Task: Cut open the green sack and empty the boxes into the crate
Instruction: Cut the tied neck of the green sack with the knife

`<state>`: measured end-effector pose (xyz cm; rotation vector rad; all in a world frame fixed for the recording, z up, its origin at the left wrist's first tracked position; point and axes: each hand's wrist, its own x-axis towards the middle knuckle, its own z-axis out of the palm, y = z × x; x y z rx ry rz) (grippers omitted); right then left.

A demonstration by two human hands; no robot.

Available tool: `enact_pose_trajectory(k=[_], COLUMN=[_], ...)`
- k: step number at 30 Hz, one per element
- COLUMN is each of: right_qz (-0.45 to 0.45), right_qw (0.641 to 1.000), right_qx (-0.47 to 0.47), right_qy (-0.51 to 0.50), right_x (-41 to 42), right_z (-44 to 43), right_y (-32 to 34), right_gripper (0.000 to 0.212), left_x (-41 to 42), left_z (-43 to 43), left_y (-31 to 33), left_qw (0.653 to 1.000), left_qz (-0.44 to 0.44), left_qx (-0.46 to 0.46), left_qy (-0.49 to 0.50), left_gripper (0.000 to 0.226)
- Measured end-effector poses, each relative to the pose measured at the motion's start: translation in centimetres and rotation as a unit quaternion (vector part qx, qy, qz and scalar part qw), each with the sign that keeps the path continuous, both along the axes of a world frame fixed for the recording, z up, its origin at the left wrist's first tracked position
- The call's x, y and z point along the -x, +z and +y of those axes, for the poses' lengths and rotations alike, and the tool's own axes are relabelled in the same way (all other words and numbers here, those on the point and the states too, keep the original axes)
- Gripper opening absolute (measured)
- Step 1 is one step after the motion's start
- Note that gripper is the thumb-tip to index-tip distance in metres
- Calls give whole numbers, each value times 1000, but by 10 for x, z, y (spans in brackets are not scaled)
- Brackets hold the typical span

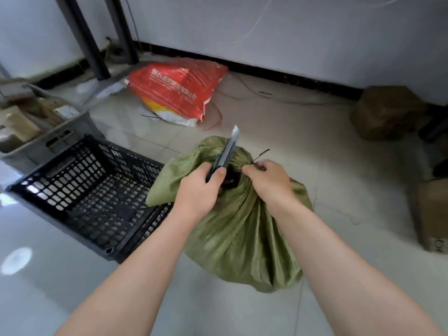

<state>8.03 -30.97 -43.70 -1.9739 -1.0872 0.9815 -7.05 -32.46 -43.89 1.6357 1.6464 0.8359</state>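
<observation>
A green woven sack [242,234] stands on the tiled floor, its neck gathered and bound with a black tie [260,154]. My left hand [198,190] grips a utility knife [230,146], blade extended and pointing up and away, just left of the tied neck. My right hand [269,180] pinches the bunched neck right at the tie. A black perforated plastic crate [80,190] sits on the floor against the sack's left side, with nothing visible inside it. The sack's contents are hidden.
A grey bin [60,137] holding cardboard packages stands behind the crate at the far left. A red printed sack [177,88] lies near the back wall beside dark metal legs [97,52]. Brown parcels [388,112] sit at the right.
</observation>
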Motion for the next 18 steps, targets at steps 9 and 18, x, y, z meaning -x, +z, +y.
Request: enact_pose_trajectory(k=[9, 18], right_qz=[453, 551], right_qw=[881, 825], right_qx=[-104, -120], right_qy=[-86, -37], right_x=[-15, -22], right_z=[-33, -40], right_y=[17, 20], right_gripper=[22, 37], left_x=[9, 16], left_z=[-22, -35], left_y=[10, 32], left_qw=[989, 978], left_qz=[82, 117], left_qx=[-1, -62], left_qy=[-123, -161], left_gripper=[30, 27])
